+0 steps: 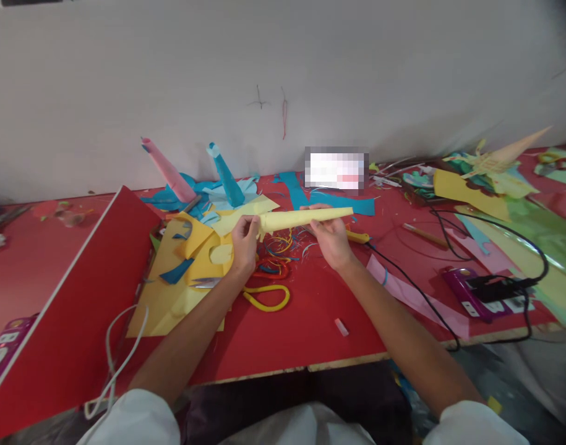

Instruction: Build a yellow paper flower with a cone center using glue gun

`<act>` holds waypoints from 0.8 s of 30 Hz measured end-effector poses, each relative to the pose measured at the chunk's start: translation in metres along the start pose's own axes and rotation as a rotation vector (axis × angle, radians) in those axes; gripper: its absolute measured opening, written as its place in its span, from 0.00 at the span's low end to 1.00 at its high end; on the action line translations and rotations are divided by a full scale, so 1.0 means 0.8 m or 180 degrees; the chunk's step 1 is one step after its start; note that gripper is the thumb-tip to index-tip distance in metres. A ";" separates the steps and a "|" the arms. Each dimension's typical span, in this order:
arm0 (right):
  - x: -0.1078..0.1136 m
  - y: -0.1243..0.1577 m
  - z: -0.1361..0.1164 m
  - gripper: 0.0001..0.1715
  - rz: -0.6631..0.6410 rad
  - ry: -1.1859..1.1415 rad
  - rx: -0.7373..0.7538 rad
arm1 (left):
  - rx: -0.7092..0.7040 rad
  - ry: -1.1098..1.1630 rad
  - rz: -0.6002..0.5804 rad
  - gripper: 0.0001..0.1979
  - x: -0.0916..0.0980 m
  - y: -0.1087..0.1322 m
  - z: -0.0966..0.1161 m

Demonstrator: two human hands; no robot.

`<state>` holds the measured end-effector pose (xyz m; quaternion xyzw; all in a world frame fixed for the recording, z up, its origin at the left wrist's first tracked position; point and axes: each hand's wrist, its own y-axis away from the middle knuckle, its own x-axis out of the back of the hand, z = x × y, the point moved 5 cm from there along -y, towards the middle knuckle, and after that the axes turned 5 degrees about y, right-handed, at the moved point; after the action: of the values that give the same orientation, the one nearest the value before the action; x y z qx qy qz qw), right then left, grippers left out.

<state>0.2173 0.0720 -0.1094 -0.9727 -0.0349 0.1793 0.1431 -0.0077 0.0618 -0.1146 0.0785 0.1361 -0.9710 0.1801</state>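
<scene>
A pale yellow paper cone (292, 219) lies level across both my hands above the red table. My left hand (245, 242) grips its wide end, where a cut fringe hangs down. Around the cone nearer its narrow tip, my right hand (330, 238) has its fingers closed from below. Under my left wrist rest scissors (206, 282) with a yellow loop handle (266, 306) showing beside the forearm. Close to my right hand is a yellow-handled tool (357, 237) with a black cord; its front end is hidden behind the hand.
A pink paper cone (169, 172) and a blue paper cone (226, 176) stand at the back left. A red upright board (78, 309) divides the table on the left. At right are a purple power strip (477, 293), black cords and paper sheets. A glue stick piece (341, 327) lies near the front edge.
</scene>
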 end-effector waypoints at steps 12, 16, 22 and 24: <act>-0.002 0.002 -0.005 0.23 0.0209 -0.0001 0.0118 | -0.0069 -0.0233 -0.0068 0.22 0.001 -0.001 -0.009; -0.001 0.002 -0.006 0.24 0.0213 0.0191 0.0205 | -0.0283 -0.0598 0.0047 0.14 0.009 -0.006 -0.018; -0.010 0.011 -0.025 0.21 -0.0004 0.0658 0.0427 | -0.0273 -0.0791 -0.0082 0.11 0.008 -0.006 -0.017; -0.018 0.016 -0.032 0.19 -0.0176 0.0807 0.0525 | -0.0281 -0.0906 -0.0072 0.11 0.009 -0.006 -0.016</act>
<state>0.2135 0.0515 -0.0854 -0.9712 -0.0285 0.0533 0.2306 -0.0147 0.0678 -0.1268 -0.0694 0.1527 -0.9674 0.1900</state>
